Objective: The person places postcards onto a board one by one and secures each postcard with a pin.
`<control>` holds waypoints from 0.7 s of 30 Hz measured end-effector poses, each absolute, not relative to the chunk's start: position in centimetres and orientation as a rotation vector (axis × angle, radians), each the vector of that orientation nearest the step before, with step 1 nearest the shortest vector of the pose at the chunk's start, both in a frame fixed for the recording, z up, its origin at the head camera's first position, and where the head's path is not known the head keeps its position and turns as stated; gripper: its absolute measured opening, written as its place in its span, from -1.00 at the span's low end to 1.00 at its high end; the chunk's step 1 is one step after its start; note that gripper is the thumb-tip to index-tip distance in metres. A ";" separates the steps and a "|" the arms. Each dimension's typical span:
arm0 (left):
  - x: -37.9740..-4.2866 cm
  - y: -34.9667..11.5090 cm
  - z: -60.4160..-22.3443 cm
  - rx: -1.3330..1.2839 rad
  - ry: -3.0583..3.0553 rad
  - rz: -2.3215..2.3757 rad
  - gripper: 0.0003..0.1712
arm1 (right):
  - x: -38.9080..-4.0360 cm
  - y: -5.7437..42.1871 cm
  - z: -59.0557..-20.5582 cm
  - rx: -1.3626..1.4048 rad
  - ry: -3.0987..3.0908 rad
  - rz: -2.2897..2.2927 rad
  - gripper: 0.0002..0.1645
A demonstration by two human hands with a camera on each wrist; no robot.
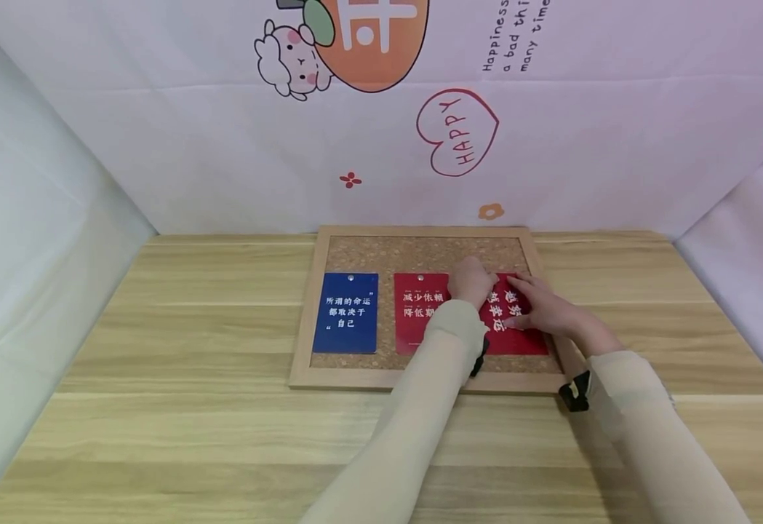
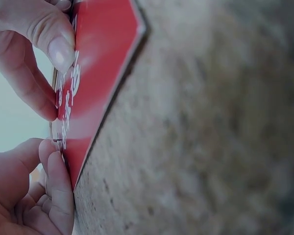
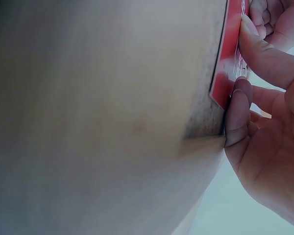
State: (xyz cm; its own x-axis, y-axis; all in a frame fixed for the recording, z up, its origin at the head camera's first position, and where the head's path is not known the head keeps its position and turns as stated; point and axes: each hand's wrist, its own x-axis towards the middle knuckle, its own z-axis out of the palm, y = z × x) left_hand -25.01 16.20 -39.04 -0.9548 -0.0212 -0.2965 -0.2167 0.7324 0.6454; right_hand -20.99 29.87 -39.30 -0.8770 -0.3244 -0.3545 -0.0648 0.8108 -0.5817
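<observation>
Three cards lie on a cork board [image 1: 420, 251]. At the top edge of the right-hand red card [image 1: 515, 343], my left hand [image 1: 469, 282] has its thumb and forefinger pinched together. A thin dark shaft, seemingly a pushpin's needle, shows at those fingertips in the left wrist view; the rest is hidden by the fingers. My right hand [image 1: 545, 309] rests on the same card, thumb and fingers spread, the thumb [image 3: 257, 46] pressing its face. The middle red card [image 1: 410, 331], partly covered by my left arm, has a small round pin at its top.
A blue card [image 1: 345, 338] with a similar pin is at the board's left. The wooden frame [image 1: 301, 342] lies on a wood-grain table [image 1: 191, 407]. Behind stands a white printed cloth [image 1: 224, 145]. Both wrists wear black straps.
</observation>
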 end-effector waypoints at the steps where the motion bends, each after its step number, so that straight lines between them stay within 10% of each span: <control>1: -25.1 16.2 -39.1 -0.186 2.673 1.028 -0.44 | -21.0 29.9 -39.3 -0.289 2.550 -0.798 0.05; 21: -24.5 16.4 -38.4 -0.166 2.729 0.824 -0.72 | -20.8 29.7 -39.1 -0.284 2.553 -0.803 0.05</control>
